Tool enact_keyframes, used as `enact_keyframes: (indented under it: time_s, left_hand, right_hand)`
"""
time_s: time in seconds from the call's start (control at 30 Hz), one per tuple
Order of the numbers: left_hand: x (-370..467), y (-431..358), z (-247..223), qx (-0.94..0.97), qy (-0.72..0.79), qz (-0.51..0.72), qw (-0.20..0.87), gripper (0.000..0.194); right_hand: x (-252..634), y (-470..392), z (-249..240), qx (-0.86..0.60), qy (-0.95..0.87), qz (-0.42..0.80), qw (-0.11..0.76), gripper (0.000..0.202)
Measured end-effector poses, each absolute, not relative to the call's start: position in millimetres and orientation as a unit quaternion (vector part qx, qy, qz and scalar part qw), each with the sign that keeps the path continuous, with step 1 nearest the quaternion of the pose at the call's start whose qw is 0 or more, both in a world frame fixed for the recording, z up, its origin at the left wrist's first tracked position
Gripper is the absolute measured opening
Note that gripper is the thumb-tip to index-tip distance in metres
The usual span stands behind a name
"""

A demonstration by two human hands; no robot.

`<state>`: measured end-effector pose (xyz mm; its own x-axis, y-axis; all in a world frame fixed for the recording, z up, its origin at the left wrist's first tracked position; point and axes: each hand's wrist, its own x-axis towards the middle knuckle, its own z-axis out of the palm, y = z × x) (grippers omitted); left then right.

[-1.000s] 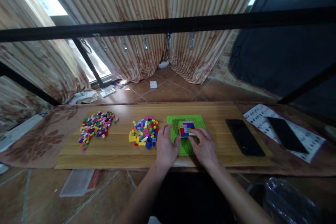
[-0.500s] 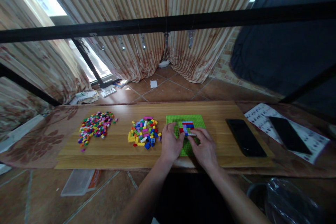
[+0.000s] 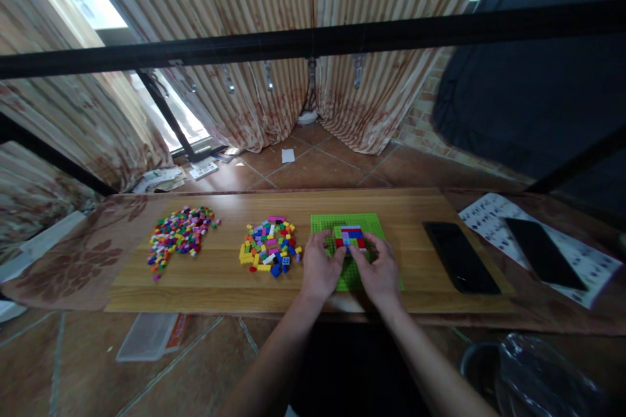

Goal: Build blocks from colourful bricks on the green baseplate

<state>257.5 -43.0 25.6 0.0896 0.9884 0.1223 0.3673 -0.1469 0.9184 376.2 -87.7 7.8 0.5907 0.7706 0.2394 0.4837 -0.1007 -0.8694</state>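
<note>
A small build of toy bricks [image 3: 350, 233] in red, blue, lavender and white stands on the green studded baseplate [image 3: 345, 219]. My left hand [image 3: 319, 270] is curled against the build's left side, thumb at its near edge. On the opposite side, my right hand [image 3: 380, 270] wraps round the right edge, with its thumb on the near edge too. Between them the two hands clasp the build. Its lower sides are hidden by my fingers.
A pile of mixed bricks [image 3: 268, 246] lies left of the baseplate, and a heap of tiny pieces [image 3: 180, 234] farther left. To the right are a black phone [image 3: 460, 257] and a printed sheet [image 3: 482, 212] with a dark flat device [image 3: 545, 254] on it. A black bar [image 3: 313, 42] crosses beyond the table.
My right hand has shifted from the near right corner to round the build's right side, its thumb moving left along the near edge. My left hand stays nearly in place.
</note>
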Motion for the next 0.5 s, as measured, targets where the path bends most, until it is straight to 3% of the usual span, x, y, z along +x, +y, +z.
enact_keyframes:
  time_s: [0.5]
  left_hand:
    - [267.4, -38.5, 17.4, 0.544, 0.543, 0.409, 0.491, 0.034]
  right_hand:
    - [370.2, -81.0, 6.0, -0.695, -0.366, 0.227, 0.576, 0.049]
